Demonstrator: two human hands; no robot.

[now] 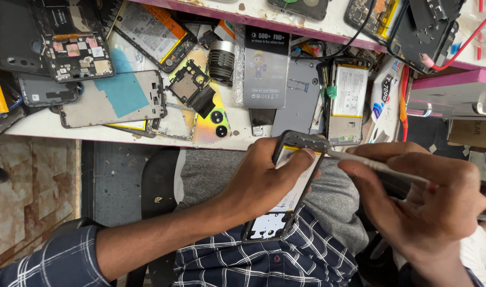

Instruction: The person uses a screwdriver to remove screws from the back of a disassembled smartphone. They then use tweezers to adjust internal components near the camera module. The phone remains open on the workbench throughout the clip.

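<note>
Phone frame [285, 186], back off, clamped in left hand [264, 178] over lap for steadiness, right hand [429, 196] pinching slim metal tool [376, 166] w/ tip at top edge.

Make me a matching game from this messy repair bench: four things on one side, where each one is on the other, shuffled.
Things:
1. opened phone
2. thin tool
3. iridescent back cover
4. red cable

Places:
A. lying on the white bench, two camera lenses facing up
B. gripped in the left hand, over the lap
C. top right corner, running to a black device
D. pinched in the right hand, tip at the phone's top edge

Pairs: 1-B, 2-D, 3-A, 4-C
</note>
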